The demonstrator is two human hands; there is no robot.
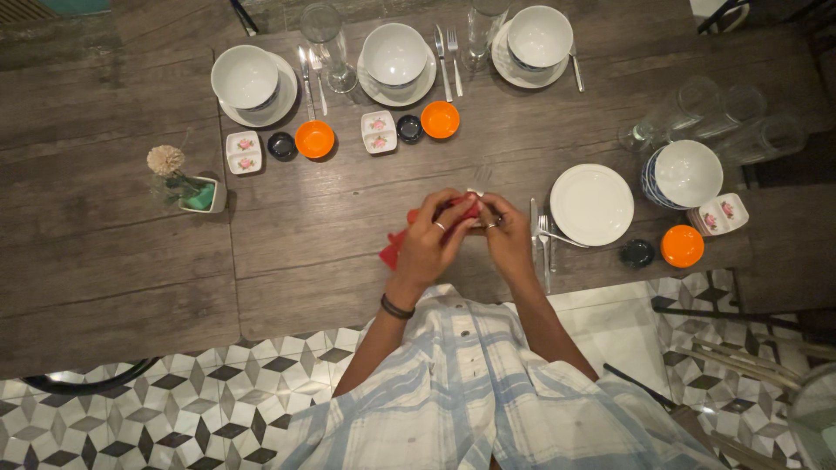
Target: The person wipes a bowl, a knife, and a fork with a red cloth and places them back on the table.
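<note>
Head view:

- Red cloth napkin [394,250]: held above the near edge of the dark wooden plank table [131,261], bunched between both hands; one corner hangs down below the left hand.
- Left hand [433,237]: fingers curled and closed on the red cloth napkin, ring on one finger, dark band at the wrist.
- Right hand [505,231]: fingers pinched on the upper end of the napkin, touching the left hand; ring on one finger.
- Clear drinking glass [480,178]: only faintly visible just behind the napkin, partly hidden by the fingers; whether it touches the napkin cannot be told.
- Fork and knife pair [541,239]: just right of the napkin, lying flat.
- Plain white round plate [592,204]: right of the napkin, beyond the cutlery.
- White bowl with blue-patterned outside [684,174]: farther right of the napkin, past the plate.
- Small orange round dish [682,246]: right of the napkin, beside a small dark dish [637,253].
- Three laid place settings, each a white bowl on a saucer [396,57]: across the table, behind the napkin.
- Small square pot with a dried flower [196,191]: well left of the napkin.
</note>
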